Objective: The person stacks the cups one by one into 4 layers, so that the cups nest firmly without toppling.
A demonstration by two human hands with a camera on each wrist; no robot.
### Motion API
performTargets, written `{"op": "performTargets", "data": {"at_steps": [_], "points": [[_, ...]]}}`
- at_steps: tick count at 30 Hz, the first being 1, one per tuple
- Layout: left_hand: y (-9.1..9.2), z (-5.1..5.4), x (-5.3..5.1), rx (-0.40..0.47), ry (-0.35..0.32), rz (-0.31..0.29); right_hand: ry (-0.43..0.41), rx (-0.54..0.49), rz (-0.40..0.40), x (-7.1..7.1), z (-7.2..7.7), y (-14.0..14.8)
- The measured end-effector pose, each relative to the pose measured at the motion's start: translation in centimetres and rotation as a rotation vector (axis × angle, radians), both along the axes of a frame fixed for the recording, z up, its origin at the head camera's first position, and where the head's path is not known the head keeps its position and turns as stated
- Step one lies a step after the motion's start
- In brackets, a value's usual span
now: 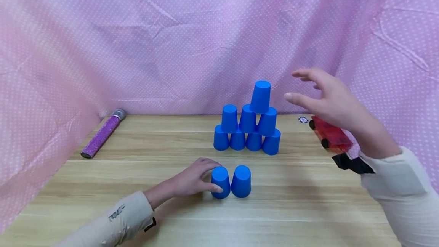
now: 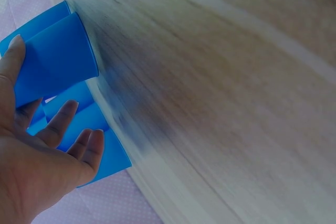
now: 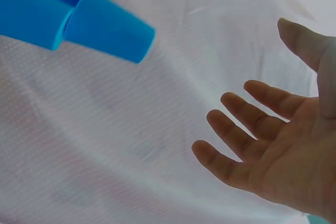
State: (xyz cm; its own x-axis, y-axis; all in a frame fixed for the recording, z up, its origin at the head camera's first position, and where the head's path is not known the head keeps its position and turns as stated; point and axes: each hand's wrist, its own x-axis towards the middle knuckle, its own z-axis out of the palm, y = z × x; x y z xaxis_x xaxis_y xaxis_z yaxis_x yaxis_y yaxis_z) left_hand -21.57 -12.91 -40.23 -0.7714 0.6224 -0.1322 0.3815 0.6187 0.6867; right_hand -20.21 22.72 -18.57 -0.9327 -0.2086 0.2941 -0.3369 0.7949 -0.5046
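Upside-down blue cups form a pyramid: several in the bottom row, three in the middle row, and one top cup (image 1: 260,97) over the right part. In front of it, two more upturned cups stand side by side on the table. My left hand (image 1: 193,178) holds the left front cup (image 1: 221,186) between thumb and fingers, the thumb (image 2: 13,59) lying along its side. The right front cup (image 1: 241,182) is beside it, untouched. My right hand (image 1: 330,96) is raised right of the top cup, fingers spread and apart from it; its palm (image 3: 294,166) holds nothing.
A purple microphone (image 1: 104,134) lies at the table's left. Under my right forearm is a red toy car (image 1: 330,136), with a poker chip (image 1: 303,119) near the back edge. Pink dotted cloth (image 1: 192,41) hangs behind the wooden table (image 1: 154,140).
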Motion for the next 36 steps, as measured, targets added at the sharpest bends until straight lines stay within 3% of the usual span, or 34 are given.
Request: {"op": "performTargets", "data": {"at_steps": [5,9,18,25,36], "points": [[0.0,0.0,0.0,0.004,0.002,-0.009,0.065,0.058,0.069,2.4,-0.7,-0.8],[0.0,0.1,-0.2,0.01,0.012,-0.003,0.043,0.112,0.146,3.2,-2.2,-1.9],[-0.1,0.2,-0.3,0.011,0.023,-0.007,-0.091,0.306,0.248,2.4,-8.9,-4.5],[0.1,0.0,-0.2,0.01,0.017,-0.004,-0.266,0.255,0.273,1.7,-12.7,-5.5],[-0.1,-0.3,-0.1,0.013,0.015,-0.013,-0.372,0.15,0.302,1.0,-15.7,-6.4]]}}
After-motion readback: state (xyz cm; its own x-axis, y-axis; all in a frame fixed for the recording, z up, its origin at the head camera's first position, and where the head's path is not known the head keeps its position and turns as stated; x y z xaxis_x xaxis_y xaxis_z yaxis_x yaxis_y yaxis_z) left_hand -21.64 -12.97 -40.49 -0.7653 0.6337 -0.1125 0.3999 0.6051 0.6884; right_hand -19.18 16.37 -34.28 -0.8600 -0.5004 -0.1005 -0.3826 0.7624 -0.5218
